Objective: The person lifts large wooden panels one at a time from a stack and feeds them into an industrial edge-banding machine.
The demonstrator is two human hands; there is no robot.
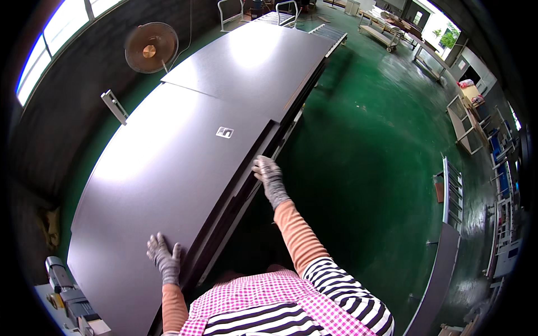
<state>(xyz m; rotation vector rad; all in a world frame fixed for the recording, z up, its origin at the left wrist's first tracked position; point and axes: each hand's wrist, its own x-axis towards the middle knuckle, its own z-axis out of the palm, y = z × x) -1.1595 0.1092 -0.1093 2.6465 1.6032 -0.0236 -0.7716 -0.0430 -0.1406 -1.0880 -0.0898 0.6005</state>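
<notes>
A large, smooth dark grey panel (134,190) lies on top of a stack of similar panels, with a small white label (225,132) on its face. My left hand (163,255), in a grey glove, rests flat on the near part of this panel, fingers spread. Farther along the right side, my gloved right hand (268,172) has its fingers curled over the edge of a lower panel (259,152) that juts out beyond the top one. Its fingertips are partly hidden. Another grey panel (263,56) lies beyond, at the far end of the stack.
A round fan (150,49) stands left of the stack, near an upright metal bracket (115,106). At lower left is a motor (64,280). Rollers (329,33) show at the far end. Carts (381,31) and frames (466,123) stand across the green floor (370,157).
</notes>
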